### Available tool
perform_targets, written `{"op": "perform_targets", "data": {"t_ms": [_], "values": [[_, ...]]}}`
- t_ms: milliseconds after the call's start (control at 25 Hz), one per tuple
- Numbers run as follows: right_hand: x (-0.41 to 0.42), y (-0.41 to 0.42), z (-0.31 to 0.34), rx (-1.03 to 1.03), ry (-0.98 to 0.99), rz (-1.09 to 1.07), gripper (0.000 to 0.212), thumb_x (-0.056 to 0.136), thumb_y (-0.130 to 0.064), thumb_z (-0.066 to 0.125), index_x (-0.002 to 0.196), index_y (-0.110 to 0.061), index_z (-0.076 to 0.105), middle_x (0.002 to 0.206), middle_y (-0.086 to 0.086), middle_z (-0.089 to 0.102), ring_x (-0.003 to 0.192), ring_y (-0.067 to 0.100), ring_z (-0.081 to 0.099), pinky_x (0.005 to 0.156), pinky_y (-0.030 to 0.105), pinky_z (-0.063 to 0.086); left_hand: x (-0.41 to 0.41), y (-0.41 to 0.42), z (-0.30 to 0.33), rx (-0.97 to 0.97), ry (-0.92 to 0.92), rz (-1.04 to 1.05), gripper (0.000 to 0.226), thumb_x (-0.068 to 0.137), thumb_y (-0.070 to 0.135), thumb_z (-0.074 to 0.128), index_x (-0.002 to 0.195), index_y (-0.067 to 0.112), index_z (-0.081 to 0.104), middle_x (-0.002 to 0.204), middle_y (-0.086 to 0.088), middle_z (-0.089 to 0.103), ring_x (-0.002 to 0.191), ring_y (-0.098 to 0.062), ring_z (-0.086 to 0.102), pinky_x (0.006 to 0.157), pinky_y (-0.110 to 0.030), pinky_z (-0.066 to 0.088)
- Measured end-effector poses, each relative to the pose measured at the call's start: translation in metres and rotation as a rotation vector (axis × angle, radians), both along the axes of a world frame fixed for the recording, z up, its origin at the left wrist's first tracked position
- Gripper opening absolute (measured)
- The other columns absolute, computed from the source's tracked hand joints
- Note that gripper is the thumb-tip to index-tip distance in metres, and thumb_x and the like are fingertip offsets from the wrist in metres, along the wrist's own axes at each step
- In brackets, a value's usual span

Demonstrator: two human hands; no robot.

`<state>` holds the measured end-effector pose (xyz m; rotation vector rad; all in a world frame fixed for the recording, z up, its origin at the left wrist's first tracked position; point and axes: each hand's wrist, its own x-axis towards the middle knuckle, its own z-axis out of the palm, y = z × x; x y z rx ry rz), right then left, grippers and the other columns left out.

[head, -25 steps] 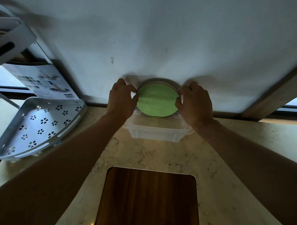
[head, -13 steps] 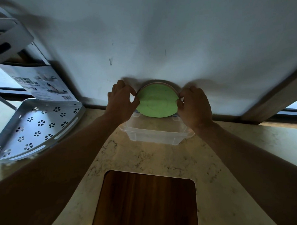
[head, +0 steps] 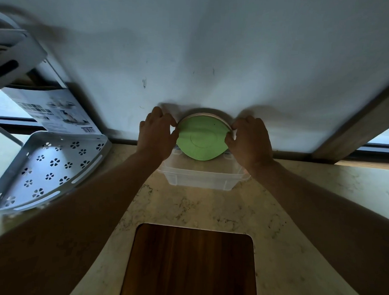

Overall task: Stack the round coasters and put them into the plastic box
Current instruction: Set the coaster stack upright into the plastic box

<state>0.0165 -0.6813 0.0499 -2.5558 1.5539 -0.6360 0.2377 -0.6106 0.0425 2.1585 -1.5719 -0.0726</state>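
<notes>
A stack of round coasters (head: 201,140) with a green one facing me is held on edge between both hands, just above the back of a clear plastic box (head: 202,177). A pale rim of another coaster shows behind the green one at the top. My left hand (head: 157,134) grips the stack's left edge and my right hand (head: 250,141) grips its right edge. The green coaster bends slightly under the fingers. The box stands on the marble counter against the wall, and the stack's lower edge dips past its rim.
A white perforated corner shelf (head: 45,169) sits at the left with a printed sheet (head: 54,112) leaning behind it. A dark wooden board (head: 190,265) lies on the counter near me. The white wall (head: 215,48) rises right behind the box.
The view shifted slightly and the stack stays gripped in both hands above the box. The stack has tipped a little and the green coaster now bends more.
</notes>
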Motion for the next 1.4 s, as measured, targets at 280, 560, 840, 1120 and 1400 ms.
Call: {"op": "perform_targets", "data": {"t_ms": [280, 560, 840, 1120, 1400], "values": [[0.0, 0.001, -0.001, -0.046, -0.072, 0.014, 0.029, 0.086, -0.023, 0.063, 0.105, -0.002, 0.06, 0.098, 0.017, 0.067, 0.089, 0.034, 0.06, 0.079, 0.043, 0.049, -0.002, 0.004, 0.0, -0.088, 0.041, 0.016, 0.022, 0.084, 0.026, 0.073, 0.1, 0.014, 0.063, 0.106, -0.012, 0.056, 0.085, -0.035, 0.062, 0.084, -0.048, 0.051], [-0.002, 0.003, 0.018, -0.104, 0.13, 0.066, 0.037, 0.092, -0.038, 0.053, 0.112, -0.007, 0.058, 0.097, 0.011, 0.07, 0.086, 0.031, 0.065, 0.083, 0.04, 0.044, -0.003, 0.017, 0.026, -0.113, -0.019, -0.073, 0.031, 0.095, 0.028, 0.06, 0.111, 0.002, 0.06, 0.109, -0.021, 0.057, 0.097, -0.04, 0.058, 0.083, -0.05, 0.048], [0.022, 0.026, 0.058, -0.063, 0.047, 0.171, 0.03, 0.092, -0.035, 0.055, 0.107, -0.01, 0.061, 0.097, 0.008, 0.069, 0.084, 0.029, 0.065, 0.086, 0.041, 0.044, 0.022, 0.061, 0.065, -0.067, -0.11, -0.08, 0.035, 0.098, 0.028, 0.053, 0.12, 0.002, 0.058, 0.113, -0.021, 0.057, 0.1, -0.039, 0.059, 0.084, -0.049, 0.05], [0.103, 0.103, 0.11, 0.068, -0.204, 0.32, 0.025, 0.096, -0.033, 0.053, 0.113, -0.014, 0.059, 0.083, 0.003, 0.069, 0.085, 0.027, 0.064, 0.085, 0.04, 0.047, 0.063, 0.158, 0.135, -0.09, -0.125, -0.038, 0.032, 0.097, 0.03, 0.054, 0.119, 0.008, 0.058, 0.11, -0.014, 0.061, 0.102, -0.032, 0.06, 0.086, -0.043, 0.051], [0.189, 0.172, 0.17, 0.11, -0.326, 0.381, 0.032, 0.098, -0.04, 0.051, 0.101, -0.012, 0.065, 0.09, 0.009, 0.074, 0.088, 0.029, 0.066, 0.076, 0.034, 0.049, 0.119, 0.247, 0.198, -0.172, -0.192, 0.052, 0.021, 0.095, 0.023, 0.056, 0.106, 0.005, 0.058, 0.104, -0.019, 0.064, 0.087, -0.035, 0.065, 0.068, -0.038, 0.054]]}}
